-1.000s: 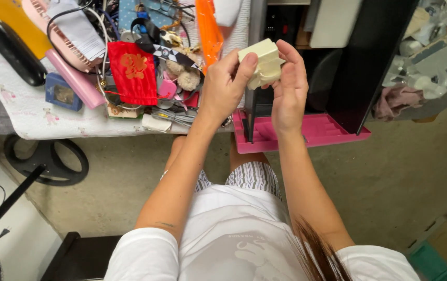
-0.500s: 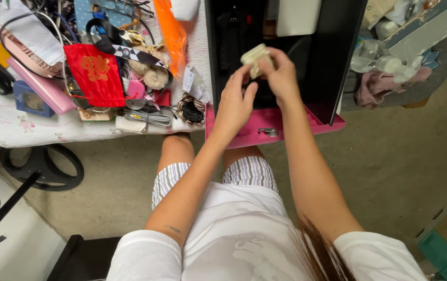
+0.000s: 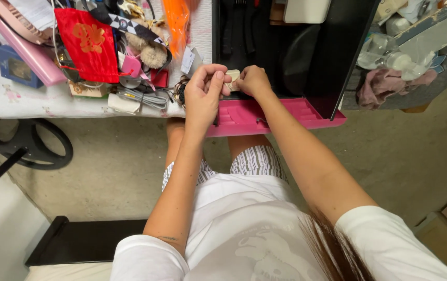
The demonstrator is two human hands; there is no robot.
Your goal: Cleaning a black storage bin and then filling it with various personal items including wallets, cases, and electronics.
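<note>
Just above centre frame, the left hand (image 3: 202, 93) and right hand (image 3: 254, 81) pinch a small cream box (image 3: 233, 79) between their fingertips, mostly hidden by both. Below it lies the pink tray (image 3: 286, 112); behind, the black case (image 3: 338, 57).

The pink drawer (image 3: 286, 112) looks like smooth plastic, the red pouch (image 3: 90, 44) like shiny cloth, the desk (image 3: 20, 101) cover matt fabric, the floor (image 3: 416, 151) rough concrete.
</note>
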